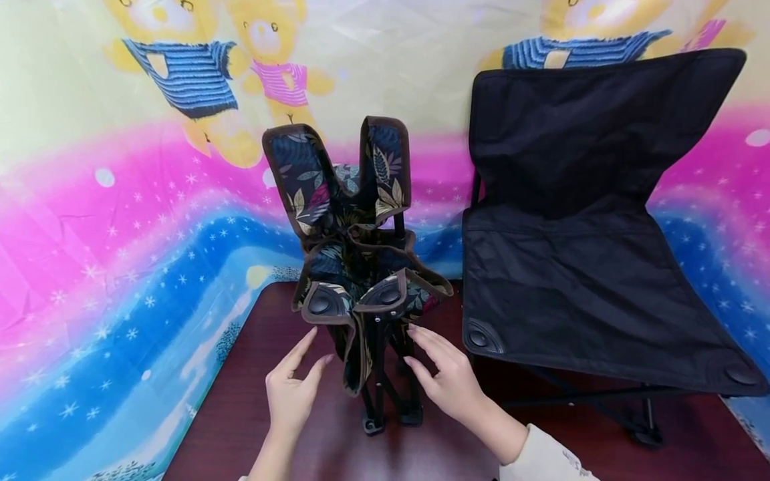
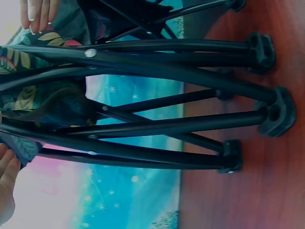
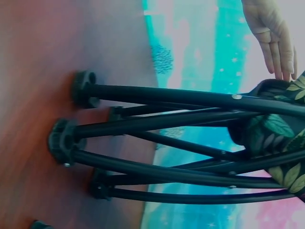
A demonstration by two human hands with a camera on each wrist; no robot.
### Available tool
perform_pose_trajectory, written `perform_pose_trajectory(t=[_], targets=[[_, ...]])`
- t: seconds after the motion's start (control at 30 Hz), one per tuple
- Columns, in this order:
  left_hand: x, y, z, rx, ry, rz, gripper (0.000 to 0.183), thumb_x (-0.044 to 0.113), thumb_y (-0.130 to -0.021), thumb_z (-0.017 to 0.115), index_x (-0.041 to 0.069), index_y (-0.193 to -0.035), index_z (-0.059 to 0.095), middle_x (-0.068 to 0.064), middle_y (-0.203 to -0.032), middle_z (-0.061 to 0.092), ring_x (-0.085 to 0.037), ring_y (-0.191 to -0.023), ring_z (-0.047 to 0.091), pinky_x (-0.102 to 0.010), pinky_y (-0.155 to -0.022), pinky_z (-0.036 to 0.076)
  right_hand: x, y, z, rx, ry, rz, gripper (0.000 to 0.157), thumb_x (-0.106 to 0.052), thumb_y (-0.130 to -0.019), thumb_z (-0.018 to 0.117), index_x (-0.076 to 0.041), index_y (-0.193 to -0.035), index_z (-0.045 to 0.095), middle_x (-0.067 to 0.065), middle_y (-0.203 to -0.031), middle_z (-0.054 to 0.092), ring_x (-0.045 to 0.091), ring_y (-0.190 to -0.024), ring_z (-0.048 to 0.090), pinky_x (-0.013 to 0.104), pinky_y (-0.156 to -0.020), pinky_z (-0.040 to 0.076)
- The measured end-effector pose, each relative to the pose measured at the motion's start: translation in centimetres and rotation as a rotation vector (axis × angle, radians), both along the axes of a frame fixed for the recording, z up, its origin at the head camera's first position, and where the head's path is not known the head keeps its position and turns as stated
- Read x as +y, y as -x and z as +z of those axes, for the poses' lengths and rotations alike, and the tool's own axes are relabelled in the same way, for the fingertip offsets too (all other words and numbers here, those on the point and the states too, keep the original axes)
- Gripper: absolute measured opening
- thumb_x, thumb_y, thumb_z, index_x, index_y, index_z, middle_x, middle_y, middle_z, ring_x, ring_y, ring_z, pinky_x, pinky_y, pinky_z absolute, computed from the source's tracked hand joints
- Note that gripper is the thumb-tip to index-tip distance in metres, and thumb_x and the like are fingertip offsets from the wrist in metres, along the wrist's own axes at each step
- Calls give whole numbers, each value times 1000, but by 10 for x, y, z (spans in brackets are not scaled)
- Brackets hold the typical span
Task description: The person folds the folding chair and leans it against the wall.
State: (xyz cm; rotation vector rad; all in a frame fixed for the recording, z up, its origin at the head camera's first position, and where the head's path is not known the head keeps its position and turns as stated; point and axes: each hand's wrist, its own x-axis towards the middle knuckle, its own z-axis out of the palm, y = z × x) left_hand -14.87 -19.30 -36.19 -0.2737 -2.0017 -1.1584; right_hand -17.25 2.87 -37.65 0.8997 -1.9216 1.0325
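A folding chair [image 1: 349, 267] with dark leaf-patterned fabric and brown edging stands partly folded on the table, its back strips upright and its seat bunched. Its black tube legs [image 2: 157, 62] are drawn close together and end in black plastic feet [image 3: 62, 140]. My left hand [image 1: 291, 391] is at the chair's left, fingers extended, fingertips just below a front seat corner. On the other side my right hand [image 1: 445, 374] has thumb and fingers apart, fingertips right by the legs under the seat. Neither hand grips anything.
A larger black folding chair [image 1: 559, 280] stands unfolded at the right, close beside the patterned one. Both are on a dark red wooden table [image 1: 240, 401]. Behind hangs a colourful cloth [image 1: 150, 220] printed with bears and snowflakes.
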Motion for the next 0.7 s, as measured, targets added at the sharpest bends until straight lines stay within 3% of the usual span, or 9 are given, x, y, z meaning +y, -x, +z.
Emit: perform_pose_trajectory(t=[0.1, 0.2, 0.23, 0.4, 0.47, 0.5, 0.53, 0.57, 0.7], targets=[[4, -4, 0, -25, -4, 13, 42, -11, -59, 72, -6, -100, 62, -19, -96, 61, -11, -93, 56, -9, -76, 40, 1, 0, -7, -37, -21, -6, 32, -19, -85, 54, 7, -103, 58, 17, -103, 58, 25, -95, 55, 22, -85, 40], [-2, 2, -22, -57, -34, 3, 43, -5, -62, 72, -1, -103, 63, -17, -98, 61, -11, -93, 56, -12, -76, 42, 2, 0, -13, -62, -39, -16, 31, -17, -83, 57, 7, -104, 58, 16, -104, 58, 24, -95, 55, 23, -84, 41], [-4, 3, -28, -45, -65, -36, 42, -3, -64, 72, 2, -104, 63, -15, -99, 61, -12, -93, 57, -15, -76, 43, 3, -1, -15, -68, -46, -19, 31, -16, -83, 58, 7, -104, 58, 15, -104, 58, 24, -95, 56, 23, -84, 42], [-46, 52, -158, -25, -111, -105, 48, 10, -68, 73, 10, -114, 59, -5, -108, 59, -16, -94, 57, -17, -74, 45, 4, -1, -25, -89, -67, -35, 31, -12, -79, 62, 6, -104, 58, 15, -104, 59, 24, -95, 56, 24, -82, 43], [-57, 66, -197, -64, -110, -101, 50, 12, -68, 73, 11, -116, 57, -3, -111, 58, -15, -95, 57, -16, -72, 46, 5, -1, -28, -98, -73, -40, 31, -13, -79, 62, 6, -104, 58, 14, -104, 59, 23, -95, 56, 24, -82, 43], [-56, 65, -198, -84, -124, -111, 49, 11, -69, 72, 11, -116, 57, -4, -110, 58, -16, -95, 57, -16, -71, 46, 5, -1, -29, -99, -74, -41, 31, -13, -80, 62, 6, -104, 58, 14, -104, 59, 23, -94, 56, 24, -82, 43], [-51, 59, -188, -100, -162, -134, 49, 8, -69, 72, 8, -115, 57, -7, -110, 58, -19, -95, 57, -19, -70, 47, 5, -1, -31, -104, -76, -40, 31, -14, -80, 61, 6, -104, 58, 14, -104, 59, 23, -94, 56, 24, -82, 43], [-44, 51, -172, -116, -192, -152, 48, 5, -69, 71, 6, -114, 57, -10, -109, 58, -21, -95, 57, -20, -69, 48, 5, -1, -32, -108, -77, -40, 31, -14, -80, 61, 6, -104, 58, 14, -104, 59, 23, -94, 56, 24, -81, 43], [-13, 16, -96, -191, -202, -115, 41, -2, -68, 69, -1, -108, 60, -17, -103, 59, -17, -90, 59, -16, -67, 47, 6, -2, -37, -118, -81, -38, 31, -14, -80, 61, 5, -104, 58, 14, -103, 59, 23, -94, 56, 24, -80, 44]])
